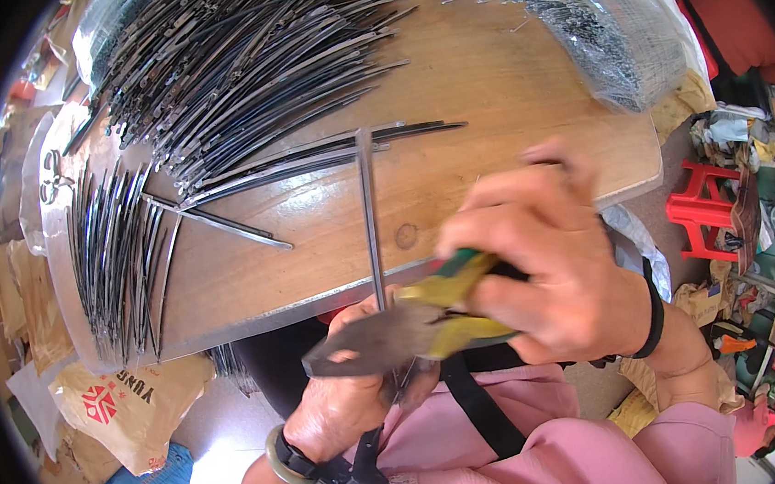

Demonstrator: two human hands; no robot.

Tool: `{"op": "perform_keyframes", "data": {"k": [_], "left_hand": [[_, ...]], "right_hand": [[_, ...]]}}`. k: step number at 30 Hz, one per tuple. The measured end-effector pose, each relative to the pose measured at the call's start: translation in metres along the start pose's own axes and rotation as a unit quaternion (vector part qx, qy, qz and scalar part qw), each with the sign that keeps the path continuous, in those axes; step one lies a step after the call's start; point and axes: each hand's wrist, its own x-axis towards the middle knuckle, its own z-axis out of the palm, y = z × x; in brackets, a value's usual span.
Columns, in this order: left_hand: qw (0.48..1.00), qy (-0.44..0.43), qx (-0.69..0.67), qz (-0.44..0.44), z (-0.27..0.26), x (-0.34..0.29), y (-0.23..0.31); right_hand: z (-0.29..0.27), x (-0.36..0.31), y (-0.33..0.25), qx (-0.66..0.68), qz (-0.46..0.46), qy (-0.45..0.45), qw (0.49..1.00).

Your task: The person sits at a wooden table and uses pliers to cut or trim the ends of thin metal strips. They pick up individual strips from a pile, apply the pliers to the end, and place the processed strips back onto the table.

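Head view: pliers at lower centre, over the left hand.
Right hand: grip wrapped around the pliers.
Left hand: grip holding a thin metal strip, which runs upward at centre.
Table: big pile of dark strips, upper left; smaller bunch, left; wire bundle, upper right.

We see a wooden table with a curved outline and a glossy top. On it we find a large heap of thin dark strips, a smaller row of strips near its left edge, and some loose strips lying aslant between them. We spot scissors beyond the row and, far right, a clear plastic bag of thin wires.
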Motion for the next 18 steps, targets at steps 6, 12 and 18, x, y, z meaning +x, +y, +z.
{"op": "perform_keyframes", "data": {"k": [6,12,18], "left_hand": [[0.992,0.035,-0.045,0.11,0.006,-0.002,0.004],[0.968,0.067,0.044,0.236,0.006,-0.009,-0.004],[0.962,0.093,0.086,0.244,0.006,-0.014,-0.003]], "right_hand": [[-0.003,-0.032,0.004,0.085,0.126,-0.012,0.988],[-0.004,-0.033,-0.007,0.209,0.157,-0.104,0.96],[-0.006,-0.033,-0.005,0.196,0.159,-0.104,0.962]]}}
